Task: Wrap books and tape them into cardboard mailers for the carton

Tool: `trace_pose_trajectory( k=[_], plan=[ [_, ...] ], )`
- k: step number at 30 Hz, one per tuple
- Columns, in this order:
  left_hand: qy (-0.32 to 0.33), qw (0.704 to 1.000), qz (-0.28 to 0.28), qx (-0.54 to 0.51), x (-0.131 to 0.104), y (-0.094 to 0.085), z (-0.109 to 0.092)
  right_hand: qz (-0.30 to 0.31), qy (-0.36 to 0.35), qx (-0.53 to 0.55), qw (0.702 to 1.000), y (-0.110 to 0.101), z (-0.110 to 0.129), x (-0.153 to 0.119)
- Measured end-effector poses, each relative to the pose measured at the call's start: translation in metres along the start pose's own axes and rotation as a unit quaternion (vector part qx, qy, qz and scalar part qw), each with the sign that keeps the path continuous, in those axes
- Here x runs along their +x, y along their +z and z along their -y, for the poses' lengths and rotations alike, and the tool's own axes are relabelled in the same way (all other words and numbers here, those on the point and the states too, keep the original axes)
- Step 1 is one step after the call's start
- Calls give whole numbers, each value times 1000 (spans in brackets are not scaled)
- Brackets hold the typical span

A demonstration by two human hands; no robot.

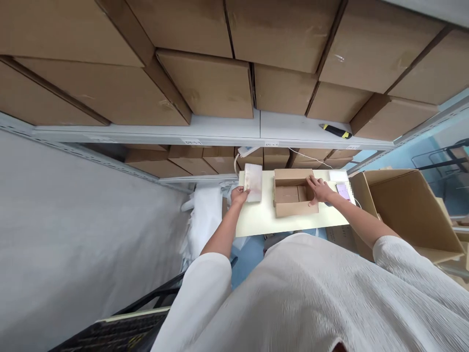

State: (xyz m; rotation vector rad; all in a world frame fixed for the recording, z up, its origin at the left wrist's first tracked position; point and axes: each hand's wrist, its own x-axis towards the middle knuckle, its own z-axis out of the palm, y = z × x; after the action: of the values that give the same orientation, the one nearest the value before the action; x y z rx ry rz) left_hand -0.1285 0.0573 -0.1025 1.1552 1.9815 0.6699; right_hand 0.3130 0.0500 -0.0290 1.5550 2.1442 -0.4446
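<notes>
On a pale yellow table (264,221) lies an open cardboard box (296,209), with small brown boxes or flaps inside its left and middle part. My right hand (318,189) rests on the box's right end, fingers apart, the thumb reaching over the near edge. To the left of the box, my left hand (240,195) grips the left edge of a whitish, flat, wrapped packet (255,183) between thumb and fingers. The packet and the box are apart.
A phone (343,191) and a white item (337,176) lie at the table's right. Shelves of cartons (212,85) rise behind, with a yellow-black tool (336,131) on one ledge. A large open carton (410,210) stands right; white wrapping material (206,215) is left.
</notes>
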Motion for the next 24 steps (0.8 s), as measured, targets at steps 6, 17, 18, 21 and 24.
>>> trace_pose_trajectory(
  k=[6, 17, 18, 21, 24],
  plan=[
    [79, 993, -53, -64, -24, -39, -61, -34, -29, 2, 999, 3, -4, 2],
    [287, 947, 54, 132, -66, 16, -164, -119, -19, 106, 987, 26, -5, -26],
    [285, 941, 78, 164, -68, 27, -167, -127, -16, 121, 984, 29, -6, -29],
    [279, 923, 132, 231, -69, 57, -173, -145, -11, 148, 978, 34, -7, -37],
    [280, 899, 185, 282, -67, 75, -174, -152, -8, 157, 976, 36, -9, -41]
  ],
)
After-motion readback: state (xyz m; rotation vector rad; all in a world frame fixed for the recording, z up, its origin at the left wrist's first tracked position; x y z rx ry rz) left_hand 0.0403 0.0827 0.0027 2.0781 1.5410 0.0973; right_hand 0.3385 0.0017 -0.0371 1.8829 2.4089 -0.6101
